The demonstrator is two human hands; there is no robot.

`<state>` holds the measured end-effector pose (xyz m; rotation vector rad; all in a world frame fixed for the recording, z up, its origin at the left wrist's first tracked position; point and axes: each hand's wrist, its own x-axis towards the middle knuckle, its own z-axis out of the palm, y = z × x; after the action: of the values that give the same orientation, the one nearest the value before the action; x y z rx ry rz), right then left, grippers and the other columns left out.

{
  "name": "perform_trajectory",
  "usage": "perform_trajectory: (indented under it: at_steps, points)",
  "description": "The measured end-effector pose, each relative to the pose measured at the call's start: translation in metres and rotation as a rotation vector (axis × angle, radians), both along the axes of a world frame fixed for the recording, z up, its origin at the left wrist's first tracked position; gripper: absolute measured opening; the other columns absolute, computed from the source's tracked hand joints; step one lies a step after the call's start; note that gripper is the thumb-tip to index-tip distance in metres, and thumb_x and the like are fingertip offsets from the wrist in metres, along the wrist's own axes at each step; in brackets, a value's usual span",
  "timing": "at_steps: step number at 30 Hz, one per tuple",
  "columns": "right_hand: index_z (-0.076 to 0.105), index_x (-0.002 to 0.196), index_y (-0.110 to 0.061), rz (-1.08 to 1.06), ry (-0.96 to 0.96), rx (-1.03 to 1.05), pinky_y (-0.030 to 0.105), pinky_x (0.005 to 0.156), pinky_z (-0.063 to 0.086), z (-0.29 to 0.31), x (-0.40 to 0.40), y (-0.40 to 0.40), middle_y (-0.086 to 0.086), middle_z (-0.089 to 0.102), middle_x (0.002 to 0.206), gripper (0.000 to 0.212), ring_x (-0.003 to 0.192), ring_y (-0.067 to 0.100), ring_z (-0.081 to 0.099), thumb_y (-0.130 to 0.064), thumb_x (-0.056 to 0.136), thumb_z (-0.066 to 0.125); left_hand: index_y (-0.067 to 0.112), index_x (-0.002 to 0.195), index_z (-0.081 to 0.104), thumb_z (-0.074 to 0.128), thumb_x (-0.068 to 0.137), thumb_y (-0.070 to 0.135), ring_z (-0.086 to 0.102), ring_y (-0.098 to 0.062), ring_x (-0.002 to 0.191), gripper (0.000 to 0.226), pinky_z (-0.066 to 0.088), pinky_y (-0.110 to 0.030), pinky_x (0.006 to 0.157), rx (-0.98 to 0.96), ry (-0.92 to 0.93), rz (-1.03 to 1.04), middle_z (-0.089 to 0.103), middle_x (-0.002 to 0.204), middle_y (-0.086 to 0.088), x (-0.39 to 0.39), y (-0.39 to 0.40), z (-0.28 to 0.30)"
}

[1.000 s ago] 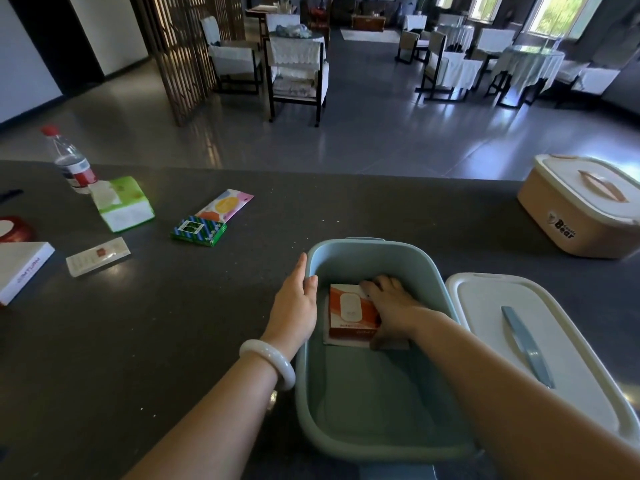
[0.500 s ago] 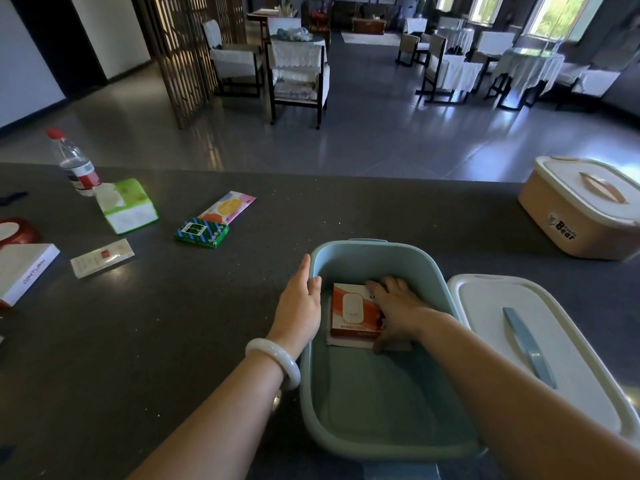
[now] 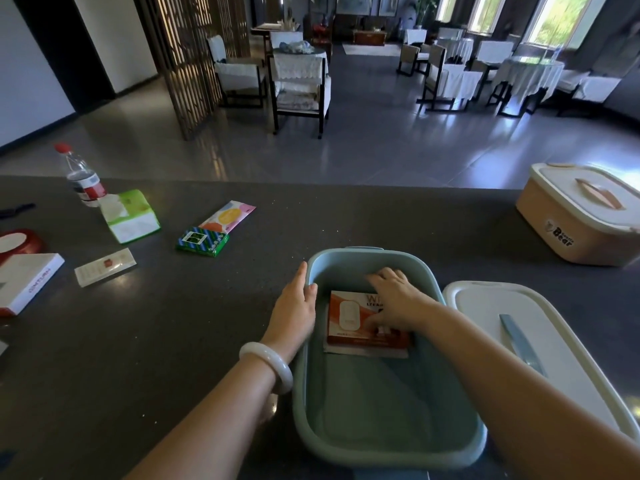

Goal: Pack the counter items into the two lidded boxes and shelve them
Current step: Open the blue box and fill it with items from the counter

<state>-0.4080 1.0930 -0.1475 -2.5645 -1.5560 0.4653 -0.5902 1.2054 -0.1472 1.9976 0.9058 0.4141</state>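
An open blue-green box (image 3: 346,441) stands on the dark counter in front of me. Inside it an orange and white carton (image 3: 349,322) lies on a flat grey item near the far end. My right hand (image 3: 393,299) lies flat on the carton's right part, fingers spread and pointing away. My left hand (image 3: 294,306) rests against the box's left rim, thumb hooked over the edge. The box's white lid (image 3: 561,344) with a blue handle lies to the right. A tan box (image 3: 578,220) with its lid on stands at the far right.
Loose items lie at the left: a water bottle (image 3: 83,178), a green and white pack (image 3: 130,216), a pastel pouch (image 3: 228,216), a green packet (image 3: 202,241), a white sachet (image 3: 105,266), a white book-like box (image 3: 27,282) and a red dish (image 3: 17,242). Beyond the counter's far edge is a floor with chairs.
My right hand has slid from the carton's right edge up onto its top, with fingers reaching farther away. My left hand stays on the rim.
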Motion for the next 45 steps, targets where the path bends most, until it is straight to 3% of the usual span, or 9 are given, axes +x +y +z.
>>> perform_trajectory:
  at_steps: [2,5,10,12,17,22,32,41,45]
  points:
    - [0.045,0.135,-0.018,0.000,-0.017,0.063,0.037,0.106,0.037,0.013,0.000,0.004,0.002,0.038,0.131,0.070,0.126,0.023,0.033,-0.041,0.076,0.073,0.027,0.152,0.022,0.036,0.103,0.037,0.040,-0.019,0.135,0.052,0.035,-0.033,0.105,-0.034,-0.003,-0.024,0.039,0.150,-0.004,-0.003,0.003,0.002]
    - [0.050,0.131,-0.018,0.033,-0.029,0.146,0.033,0.100,0.039,0.035,-0.002,0.012,-0.001,0.040,0.127,0.055,0.122,0.018,0.036,-0.031,0.081,0.070,0.034,0.138,0.043,0.037,0.101,0.045,0.051,-0.012,0.119,0.039,0.039,-0.029,0.099,-0.031,-0.042,-0.018,0.050,0.135,0.003,-0.012,0.007,0.005]
    - [0.050,0.130,-0.019,0.139,-0.025,0.227,0.032,0.094,0.041,0.066,-0.025,0.039,-0.002,0.042,0.127,0.044,0.118,0.016,0.037,-0.021,0.088,0.061,0.021,0.132,0.051,0.047,0.100,0.031,0.052,-0.004,0.098,0.034,0.038,-0.021,0.085,0.101,0.111,0.093,0.055,0.126,-0.001,-0.036,0.030,0.013]
    - [0.050,0.130,-0.017,0.205,-0.039,0.222,0.033,0.097,0.041,0.073,-0.037,0.055,0.000,0.042,0.130,0.041,0.120,0.018,0.038,-0.021,0.090,0.060,0.018,0.131,0.053,0.050,0.099,0.028,0.057,-0.011,0.105,0.033,0.042,-0.023,0.089,0.171,0.198,0.123,0.057,0.125,-0.003,-0.051,0.040,0.019]
    - [0.045,0.135,-0.016,0.392,-0.098,0.182,0.036,0.102,0.038,0.077,-0.079,0.105,0.004,0.038,0.136,0.048,0.124,0.023,0.039,-0.028,0.092,0.059,0.019,0.136,0.047,0.052,0.097,0.032,0.051,-0.022,0.122,0.041,0.041,-0.042,0.105,0.279,0.444,0.215,0.049,0.134,-0.005,-0.103,0.054,0.032]
    - [0.044,0.135,-0.013,0.540,-0.047,0.143,0.042,0.105,0.039,0.072,-0.130,0.149,0.008,0.039,0.135,0.053,0.126,0.027,0.036,-0.031,0.089,0.063,0.023,0.137,0.046,0.055,0.095,0.034,0.046,-0.025,0.127,0.044,0.039,-0.042,0.104,0.313,0.613,0.331,0.046,0.138,-0.003,-0.163,0.066,0.040]
    - [0.040,0.139,-0.015,0.672,0.032,0.065,0.044,0.106,0.038,0.057,-0.243,0.224,0.007,0.034,0.141,0.060,0.134,0.027,0.029,-0.032,0.087,0.065,0.026,0.134,0.049,0.064,0.089,0.038,0.049,-0.024,0.124,0.049,0.041,-0.041,0.105,0.242,0.638,0.484,0.047,0.136,-0.001,-0.263,0.120,0.019]
    - [0.028,0.148,-0.021,0.613,0.083,-0.026,0.046,0.113,0.029,0.037,-0.343,0.328,0.006,0.019,0.157,0.072,0.145,0.028,0.018,-0.039,0.088,0.065,0.024,0.135,0.047,0.067,0.086,0.040,0.047,-0.024,0.124,0.055,0.043,-0.041,0.103,0.277,0.643,0.535,0.046,0.138,-0.002,-0.353,0.224,0.008]
    - [0.029,0.147,-0.026,0.547,0.154,-0.030,0.043,0.111,0.032,0.021,-0.376,0.364,0.002,0.023,0.157,0.073,0.143,0.026,0.026,-0.038,0.087,0.067,0.027,0.136,0.044,0.067,0.083,0.049,0.041,-0.028,0.130,0.061,0.037,-0.045,0.105,0.258,0.708,0.551,0.041,0.141,-0.002,-0.382,0.251,-0.011]
